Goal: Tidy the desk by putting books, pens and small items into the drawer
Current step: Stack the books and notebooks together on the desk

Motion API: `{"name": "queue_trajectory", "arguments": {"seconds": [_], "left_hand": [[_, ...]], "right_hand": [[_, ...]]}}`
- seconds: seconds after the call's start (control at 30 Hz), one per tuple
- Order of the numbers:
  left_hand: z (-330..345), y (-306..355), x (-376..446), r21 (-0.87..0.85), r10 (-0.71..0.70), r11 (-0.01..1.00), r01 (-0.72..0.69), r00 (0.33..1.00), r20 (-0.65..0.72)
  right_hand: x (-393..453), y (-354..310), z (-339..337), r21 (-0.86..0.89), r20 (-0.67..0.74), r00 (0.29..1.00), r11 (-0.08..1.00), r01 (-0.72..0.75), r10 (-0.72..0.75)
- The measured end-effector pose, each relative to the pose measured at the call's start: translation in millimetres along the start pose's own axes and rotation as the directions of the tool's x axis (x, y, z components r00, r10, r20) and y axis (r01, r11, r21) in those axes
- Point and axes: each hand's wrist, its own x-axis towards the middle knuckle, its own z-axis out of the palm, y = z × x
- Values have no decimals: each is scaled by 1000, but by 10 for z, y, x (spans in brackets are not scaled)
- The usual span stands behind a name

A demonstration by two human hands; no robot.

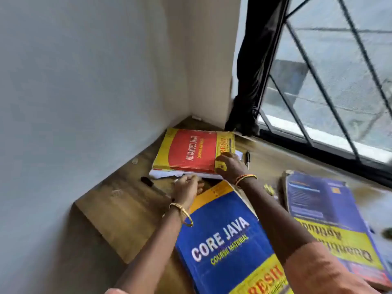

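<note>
Your right hand [230, 165] pinches the glossy red book [192, 151] at its corner; your left hand [187, 187], fingers straight, touches the white papers [161, 174] beneath.

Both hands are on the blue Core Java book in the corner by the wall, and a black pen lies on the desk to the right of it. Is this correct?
Not quite. In the head view both hands, left hand and right hand, are on the red Advanced Java book in the corner, not the blue one. The Core Java book lies nearer the person. The black pen does lie on the desk to its right.
</note>
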Motion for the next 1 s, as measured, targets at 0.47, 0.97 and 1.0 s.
{"name": "queue_trajectory", "arguments": {"seconds": [0.47, 0.97, 1.0], "left_hand": [[119, -88, 350, -266, -200, 940, 214, 977, 78], [262, 1239, 642, -515, -195, 777, 363, 916, 351], [262, 1310, 642, -505, -193, 780, 370, 909, 369]], "right_hand": [[25, -126, 182, -465, 142, 963, 844, 268, -228], [394, -899, -771, -551, -314, 850, 810, 200, -423], [328, -983, -809, -558, -337, 832, 805, 199, -440]]}}
